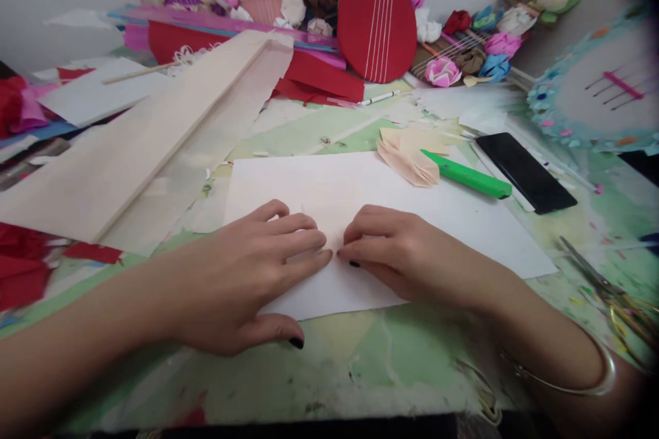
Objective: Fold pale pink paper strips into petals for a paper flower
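Note:
A white sheet of paper (453, 240) lies on the table under both my hands. My left hand (257, 260) rests on it with the fingers stretched out and the thumb apart, over the sheet's near edge. Opposite its fingertips, my right hand (396, 247) has its fingers curled and pressed together at the paper. What they hold, if anything, is hidden; a faint pale peach patch (334, 202) shows just beyond the fingers. Folded peach paper petals (409, 158) and a green box cutter (468, 175) lie on the sheet's far right part.
A black phone (525, 171) and scissors (610, 291) lie on the right. A large folded cream sheet (149, 144) spreads across the left, near red paper scraps (23, 267). Behind stand a red lute-shaped craft (377, 31) and several paper-flower pieces.

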The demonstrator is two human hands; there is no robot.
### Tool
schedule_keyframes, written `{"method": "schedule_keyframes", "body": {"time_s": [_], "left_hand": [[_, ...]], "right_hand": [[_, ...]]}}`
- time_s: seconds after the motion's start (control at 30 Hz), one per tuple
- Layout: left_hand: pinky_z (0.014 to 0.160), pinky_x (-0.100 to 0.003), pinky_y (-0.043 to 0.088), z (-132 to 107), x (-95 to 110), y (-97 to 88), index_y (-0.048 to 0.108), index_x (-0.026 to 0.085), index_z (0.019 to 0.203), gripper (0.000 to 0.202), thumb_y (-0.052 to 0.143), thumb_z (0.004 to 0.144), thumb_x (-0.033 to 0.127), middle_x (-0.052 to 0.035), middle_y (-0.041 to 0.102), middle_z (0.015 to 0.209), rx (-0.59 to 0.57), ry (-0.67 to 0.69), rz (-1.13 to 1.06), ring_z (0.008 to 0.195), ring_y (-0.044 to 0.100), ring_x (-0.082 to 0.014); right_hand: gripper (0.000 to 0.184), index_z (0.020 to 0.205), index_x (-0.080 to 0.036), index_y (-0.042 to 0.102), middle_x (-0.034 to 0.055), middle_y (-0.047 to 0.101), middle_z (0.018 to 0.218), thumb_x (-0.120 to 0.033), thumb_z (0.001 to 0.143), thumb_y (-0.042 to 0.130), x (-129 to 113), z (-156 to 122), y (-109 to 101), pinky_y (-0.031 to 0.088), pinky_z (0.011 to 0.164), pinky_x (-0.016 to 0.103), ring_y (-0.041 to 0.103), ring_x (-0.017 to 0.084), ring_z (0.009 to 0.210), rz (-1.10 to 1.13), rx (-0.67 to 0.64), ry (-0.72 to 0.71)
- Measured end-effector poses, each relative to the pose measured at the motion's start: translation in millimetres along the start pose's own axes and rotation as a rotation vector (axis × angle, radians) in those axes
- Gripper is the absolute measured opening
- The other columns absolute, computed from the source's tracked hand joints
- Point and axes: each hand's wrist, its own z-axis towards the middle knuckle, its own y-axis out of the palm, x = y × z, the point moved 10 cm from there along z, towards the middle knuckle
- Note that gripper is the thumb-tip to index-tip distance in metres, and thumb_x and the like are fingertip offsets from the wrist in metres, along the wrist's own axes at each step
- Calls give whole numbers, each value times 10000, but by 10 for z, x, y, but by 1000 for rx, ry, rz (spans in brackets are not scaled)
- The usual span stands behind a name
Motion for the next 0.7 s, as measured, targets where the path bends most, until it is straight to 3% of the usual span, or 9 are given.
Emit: {"method": "schedule_keyframes", "body": {"time_s": [0.27,0.7], "left_hand": [[953,-471,325,-1,-33,-45,539,193,1212,450,558,846,456,-109,617,1146,34,5,-19,1119,502,-310],[941,-462,351,-45,-321,-189,642,223,1016,268,534,866,417,-82,651,1047,69,-60,41,1142,493,-299]], "right_hand": [[234,1011,-159,649,101,621,940,-128,921,436,-118,-11,115,449,810,379,539,212,922,-191,-99,-44],[215,910,-169,638,94,608,954,-76,882,447,-131,8,126,430,782,362,524,207,914,-215,-128,-15]]}}
